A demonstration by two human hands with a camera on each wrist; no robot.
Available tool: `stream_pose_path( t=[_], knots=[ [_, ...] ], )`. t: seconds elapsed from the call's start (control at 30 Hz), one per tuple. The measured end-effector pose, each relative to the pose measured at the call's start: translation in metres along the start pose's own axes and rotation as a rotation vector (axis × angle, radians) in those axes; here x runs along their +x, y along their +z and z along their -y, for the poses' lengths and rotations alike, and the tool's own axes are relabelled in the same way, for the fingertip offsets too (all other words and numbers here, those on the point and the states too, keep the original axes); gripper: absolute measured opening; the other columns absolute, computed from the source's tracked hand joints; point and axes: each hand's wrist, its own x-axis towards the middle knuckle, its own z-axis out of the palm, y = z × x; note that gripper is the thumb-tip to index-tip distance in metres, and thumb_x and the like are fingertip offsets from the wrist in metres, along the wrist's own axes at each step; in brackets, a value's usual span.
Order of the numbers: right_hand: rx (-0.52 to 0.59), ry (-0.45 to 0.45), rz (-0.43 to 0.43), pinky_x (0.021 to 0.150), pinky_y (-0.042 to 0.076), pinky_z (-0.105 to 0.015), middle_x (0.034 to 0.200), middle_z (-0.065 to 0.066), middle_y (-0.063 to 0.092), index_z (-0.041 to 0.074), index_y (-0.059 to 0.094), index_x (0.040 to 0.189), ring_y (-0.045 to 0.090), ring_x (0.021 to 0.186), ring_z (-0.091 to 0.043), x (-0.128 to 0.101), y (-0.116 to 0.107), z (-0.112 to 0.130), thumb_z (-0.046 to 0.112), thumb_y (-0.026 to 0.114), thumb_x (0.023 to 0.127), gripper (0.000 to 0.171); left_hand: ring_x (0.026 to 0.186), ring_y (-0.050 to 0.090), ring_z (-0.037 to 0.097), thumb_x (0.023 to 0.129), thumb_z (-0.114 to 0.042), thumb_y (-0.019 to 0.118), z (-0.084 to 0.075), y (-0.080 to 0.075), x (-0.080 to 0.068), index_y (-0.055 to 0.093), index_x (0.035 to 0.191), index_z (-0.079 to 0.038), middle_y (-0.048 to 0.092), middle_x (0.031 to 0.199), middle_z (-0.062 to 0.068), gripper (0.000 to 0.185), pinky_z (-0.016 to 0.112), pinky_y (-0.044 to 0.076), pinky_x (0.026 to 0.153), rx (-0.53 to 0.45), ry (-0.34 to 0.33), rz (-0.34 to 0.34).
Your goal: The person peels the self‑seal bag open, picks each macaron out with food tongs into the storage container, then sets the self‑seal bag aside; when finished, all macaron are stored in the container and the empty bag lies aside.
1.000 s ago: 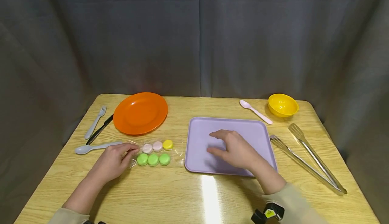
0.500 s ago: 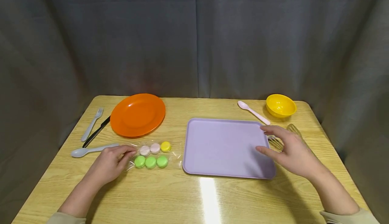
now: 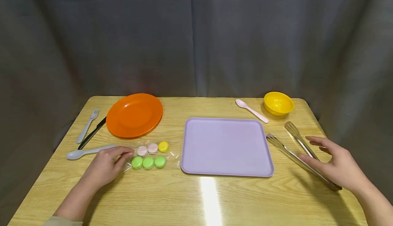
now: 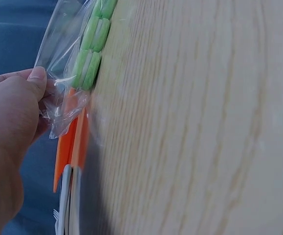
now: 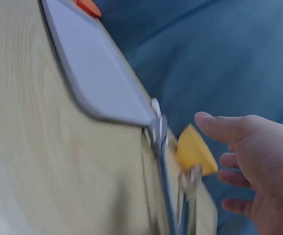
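My left hand (image 3: 105, 166) pinches the left end of a clear plastic bag (image 4: 58, 98) between thumb and fingers. Inside the bag are two rows of macarons: green macarons (image 3: 148, 162) in the near row, pink ones and a yellow macaron (image 3: 163, 146) in the far row. On the right, my right hand (image 3: 337, 164) hovers over metal tongs (image 3: 299, 158), thumb and fingers spread apart with nothing between them. The tongs lie with their slotted ends spread, and the hand hides part of their arms in the head view.
A lilac tray (image 3: 227, 147) lies mid-table. Behind the bag is an orange plate (image 3: 134, 116), with a grey fork (image 3: 87, 126), black knife (image 3: 92, 133) and grey spoon (image 3: 89, 152) on its left. At the back right are a pink spoon (image 3: 251, 110) and yellow bowl (image 3: 278, 103).
My right hand has moved right, from above the tray to above the tongs. The left hand keeps its pinch on the bag. The head view has shifted slightly.
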Motion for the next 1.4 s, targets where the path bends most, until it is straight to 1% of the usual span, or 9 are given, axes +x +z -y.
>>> stream_pose_path(
  t=[0.13, 0.2, 0.23, 0.33, 0.43, 0.67, 0.87, 1.03, 1.4],
  knots=[
    [-0.020, 0.119, 0.054, 0.106, 0.048, -0.039, 0.142, -0.030, 0.057, 0.000, 0.055, 0.148, 0.055, 0.123, -0.052, -0.010, 0.003, -0.022, 0.035, 0.086, 0.092, 0.073, 0.088, 0.073, 0.013, 0.089, 0.003, 0.083, 0.000, 0.000, -0.001, 0.080, 0.105, -0.014, 0.078, 0.102, -0.006, 0.024, 0.040, 0.062, 0.071, 0.001, -0.001, 0.001],
    [-0.033, 0.165, 0.082, 0.095, 0.051, -0.060, 0.142, -0.033, 0.055, -0.003, 0.051, 0.149, 0.054, 0.119, -0.060, -0.015, 0.008, -0.033, 0.039, 0.085, 0.093, 0.078, 0.087, 0.074, 0.013, 0.089, 0.004, 0.083, 0.001, 0.000, -0.001, 0.080, 0.105, -0.013, 0.078, 0.102, -0.005, 0.023, 0.040, 0.062, 0.071, -0.001, -0.001, 0.003],
    [-0.043, 0.182, 0.089, 0.089, 0.052, -0.062, 0.140, -0.033, 0.056, -0.005, 0.051, 0.149, 0.056, 0.117, -0.058, -0.016, 0.010, -0.038, 0.040, 0.085, 0.093, 0.080, 0.087, 0.074, 0.013, 0.089, 0.003, 0.083, 0.001, 0.000, -0.001, 0.080, 0.105, -0.013, 0.078, 0.101, -0.005, 0.023, 0.040, 0.062, 0.071, 0.000, 0.000, 0.004],
    [-0.071, 0.195, 0.090, 0.079, 0.055, -0.037, 0.129, -0.029, 0.063, -0.007, 0.053, 0.146, 0.063, 0.104, -0.044, -0.019, 0.020, -0.050, 0.042, 0.087, 0.090, 0.082, 0.087, 0.074, 0.014, 0.089, 0.003, 0.083, 0.001, 0.000, -0.001, 0.080, 0.105, -0.012, 0.078, 0.101, -0.005, 0.023, 0.040, 0.063, 0.071, -0.002, -0.002, 0.004],
    [-0.106, 0.187, 0.066, 0.069, 0.044, -0.021, 0.121, -0.028, 0.067, -0.009, 0.057, 0.141, 0.064, 0.101, -0.038, -0.019, 0.028, -0.056, 0.044, 0.089, 0.087, 0.082, 0.087, 0.074, 0.013, 0.089, 0.003, 0.083, 0.001, -0.001, -0.001, 0.080, 0.105, -0.013, 0.078, 0.100, -0.005, 0.023, 0.040, 0.062, 0.071, 0.000, -0.005, 0.004],
    [-0.139, 0.164, 0.028, 0.081, 0.047, -0.057, 0.120, -0.036, 0.064, -0.013, 0.061, 0.131, 0.061, 0.108, -0.050, -0.010, 0.041, -0.052, 0.045, 0.084, 0.092, 0.074, 0.087, 0.073, 0.013, 0.089, 0.004, 0.083, 0.002, -0.003, -0.004, 0.080, 0.105, -0.013, 0.078, 0.099, -0.006, 0.023, 0.039, 0.062, 0.070, 0.000, -0.018, 0.004],
    [-0.122, 0.183, -0.006, 0.067, 0.041, -0.032, 0.110, -0.024, 0.066, -0.007, 0.064, 0.127, 0.059, 0.091, -0.033, -0.010, 0.036, -0.047, 0.041, 0.078, 0.098, 0.058, 0.087, 0.073, 0.012, 0.090, 0.003, 0.082, 0.002, 0.000, -0.001, 0.080, 0.104, -0.013, 0.078, 0.099, -0.007, 0.021, 0.040, 0.062, 0.072, -0.016, -0.018, 0.002],
    [-0.084, 0.160, 0.013, 0.053, 0.035, -0.029, 0.090, -0.010, 0.059, 0.000, 0.064, 0.130, 0.047, 0.069, -0.014, -0.007, 0.022, -0.021, 0.039, 0.078, 0.099, 0.051, 0.089, 0.074, 0.013, 0.093, 0.000, 0.081, 0.001, 0.003, 0.001, 0.080, 0.105, -0.012, 0.078, 0.100, -0.006, 0.017, 0.041, 0.062, 0.075, -0.038, -0.035, 0.008],
    [0.082, -0.172, 0.080, 0.049, 0.037, -0.024, 0.075, 0.006, 0.057, 0.018, 0.069, 0.111, 0.048, 0.061, -0.009, 0.015, 0.040, 0.059, 0.013, 0.086, 0.091, 0.026, 0.091, 0.073, 0.012, 0.098, -0.007, 0.077, -0.001, 0.001, 0.001, 0.079, 0.108, -0.016, 0.078, 0.102, -0.007, 0.013, 0.043, 0.062, 0.077, -0.056, -0.084, 0.023]
  ],
)
